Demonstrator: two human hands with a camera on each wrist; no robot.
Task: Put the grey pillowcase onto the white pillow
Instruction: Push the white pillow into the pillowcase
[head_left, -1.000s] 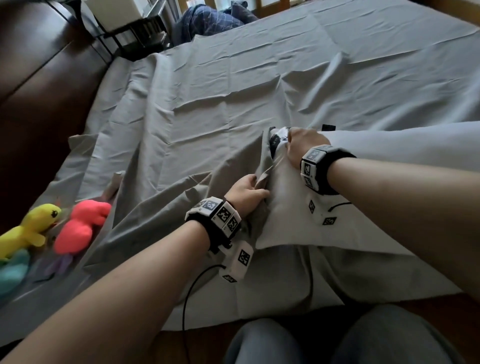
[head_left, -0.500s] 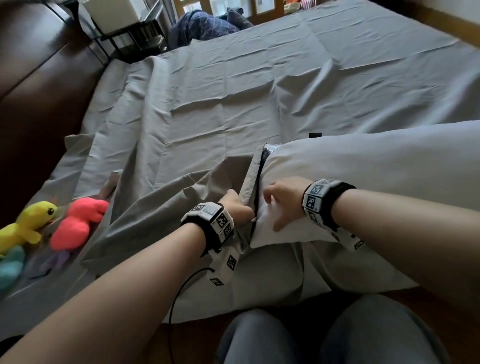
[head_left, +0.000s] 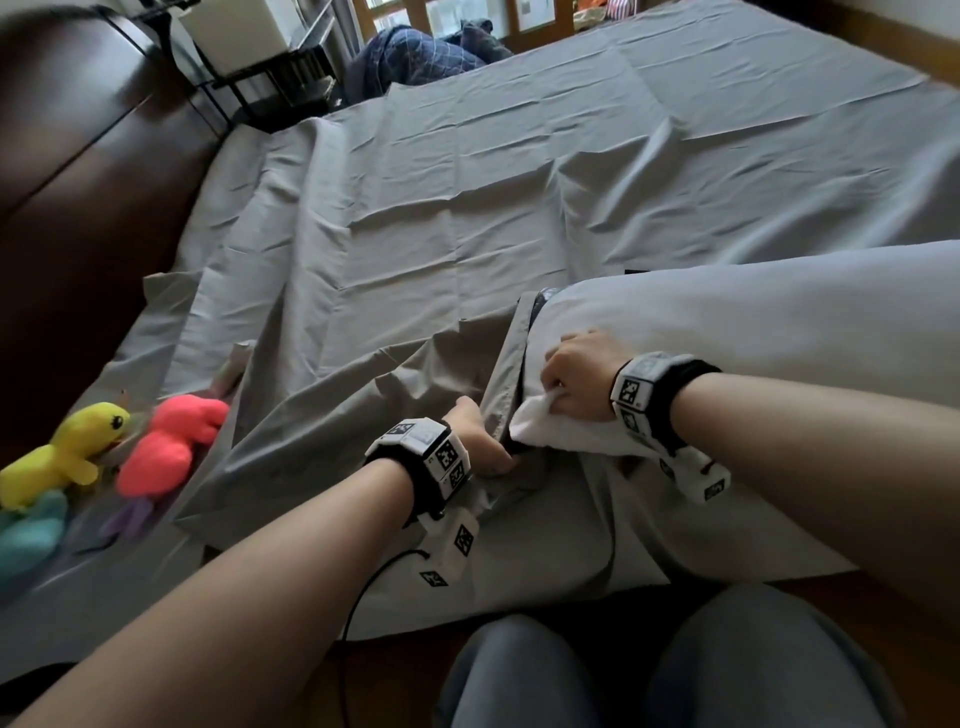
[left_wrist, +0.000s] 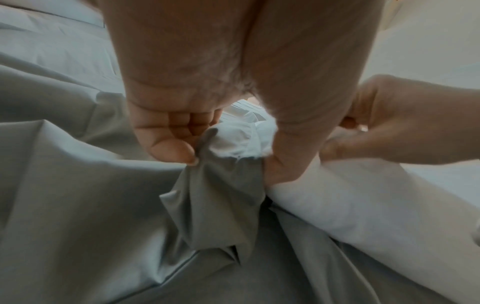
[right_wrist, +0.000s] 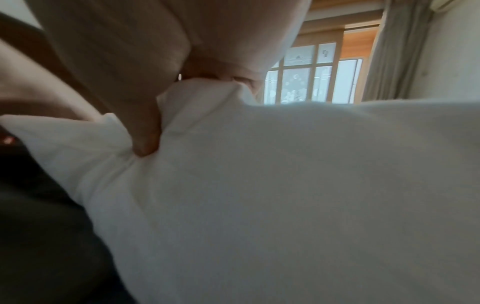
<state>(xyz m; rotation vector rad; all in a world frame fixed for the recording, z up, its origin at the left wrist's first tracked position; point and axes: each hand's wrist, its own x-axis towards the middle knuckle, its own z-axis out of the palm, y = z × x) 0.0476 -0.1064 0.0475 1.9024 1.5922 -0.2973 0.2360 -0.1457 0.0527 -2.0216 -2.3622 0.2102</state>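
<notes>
The white pillow (head_left: 753, 322) lies across the right side of the bed, its near left corner (head_left: 535, 423) bunched up. My right hand (head_left: 576, 379) grips that corner, thumb dug into the fabric (right_wrist: 145, 144). The grey pillowcase (head_left: 337, 431) spreads flat to the left, its open hem (head_left: 506, 374) standing against the pillow's end. My left hand (head_left: 480, 439) pinches the hem's lower edge (left_wrist: 221, 185) between thumb and curled fingers, right beside the pillow corner (left_wrist: 337, 205). The pillow's far left corner sits just inside the hem.
A grey sheet (head_left: 519, 182) covers the bed. Yellow (head_left: 67, 452), pink (head_left: 166, 447) and teal (head_left: 26, 535) plush toys lie at the left near edge. A dark wooden headboard (head_left: 78, 208) stands at left. My knees (head_left: 675, 665) are against the bed's near edge.
My right hand came from the pillow's far corner down to its near corner and took hold of it. The left hand slid down the hem toward me.
</notes>
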